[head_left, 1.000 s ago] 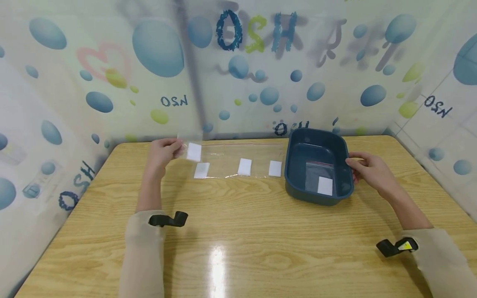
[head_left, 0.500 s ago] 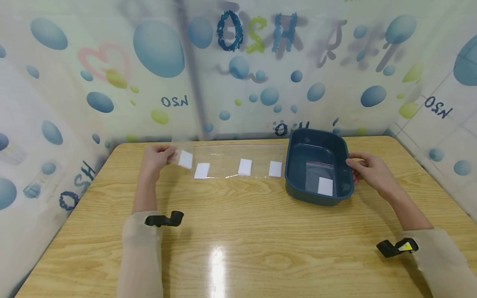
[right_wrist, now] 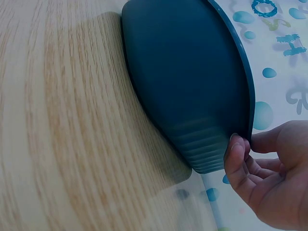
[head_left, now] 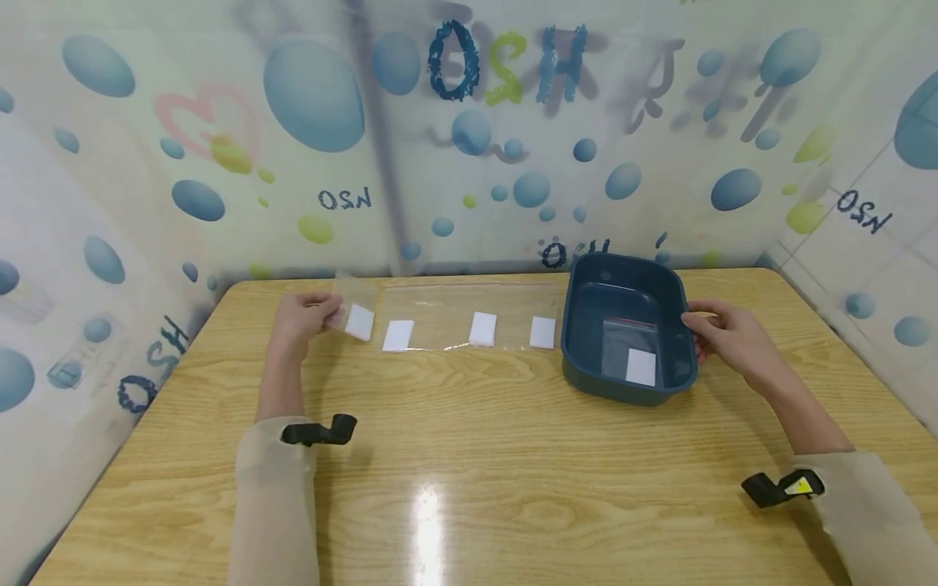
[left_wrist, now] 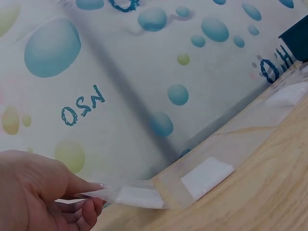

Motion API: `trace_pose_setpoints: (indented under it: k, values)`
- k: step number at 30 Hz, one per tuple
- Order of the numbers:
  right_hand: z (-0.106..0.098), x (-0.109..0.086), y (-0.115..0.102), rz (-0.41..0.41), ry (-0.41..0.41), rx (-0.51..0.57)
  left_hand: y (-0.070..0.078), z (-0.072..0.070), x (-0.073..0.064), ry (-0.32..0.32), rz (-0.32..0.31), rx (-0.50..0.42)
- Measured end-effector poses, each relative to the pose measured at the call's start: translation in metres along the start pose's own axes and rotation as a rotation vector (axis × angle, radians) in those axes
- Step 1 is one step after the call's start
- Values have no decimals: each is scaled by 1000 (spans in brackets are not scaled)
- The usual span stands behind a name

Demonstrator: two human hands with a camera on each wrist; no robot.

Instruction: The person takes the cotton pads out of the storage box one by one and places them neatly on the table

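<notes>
At the table's far left, my left hand (head_left: 299, 319) pinches the edge of a clear plastic zip bag (head_left: 359, 322) with a white rectangle in its lower corner. In the left wrist view that bag (left_wrist: 139, 196) tilts just above the wood, beside another bag. Several similar clear bags (head_left: 443, 305) lie in a row along the back, each with a white rectangle. My right hand (head_left: 736, 342) grips the right rim of a dark blue plastic bin (head_left: 623, 391), thumb on the rim in the right wrist view. One zip bag (head_left: 619, 346) with a red seal line lies inside the bin.
A wood-grain table (head_left: 469, 456) extends toward me in front of the bags. Behind it hangs a patterned curtain (head_left: 469, 163) with blue bubbles and lettering, close to the table's back edge. Black wrist mounts (head_left: 318, 431) sit on both sleeves.
My left hand has moved left and slightly down with the bag, away from the row, and the bag has tilted. My right hand and the bin have stayed in place.
</notes>
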State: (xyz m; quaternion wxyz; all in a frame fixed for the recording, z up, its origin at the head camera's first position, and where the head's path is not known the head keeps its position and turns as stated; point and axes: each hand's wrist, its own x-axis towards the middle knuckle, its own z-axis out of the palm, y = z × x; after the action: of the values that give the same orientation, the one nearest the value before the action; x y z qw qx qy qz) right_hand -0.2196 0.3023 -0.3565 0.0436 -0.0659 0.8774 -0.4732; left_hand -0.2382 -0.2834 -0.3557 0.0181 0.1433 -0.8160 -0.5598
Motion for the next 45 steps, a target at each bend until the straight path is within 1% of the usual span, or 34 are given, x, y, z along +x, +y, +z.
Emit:
trace_pose_setpoints:
  k: [10, 15, 20, 30, 34, 45]
  values:
    - [0, 0, 0, -20, 6, 3, -4, -1, 1, 18, 8, 54]
    - [0, -1, 0, -20, 4, 11, -6, -2, 1, 31, 14, 121]
    - [0, -1, -1, -9, 1, 10, -6, -1, 0, 39, -9, 197]
    - [0, 0, -1, -3, 3, -3, -9, 3, 2, 79, -29, 291]
    - [0, 0, -1, 2, 1, -13, -9, 3, 1, 93, -22, 325]
    - [-1, 0, 0, -4, 0, -10, -9, 4, 0, 93, -19, 362]
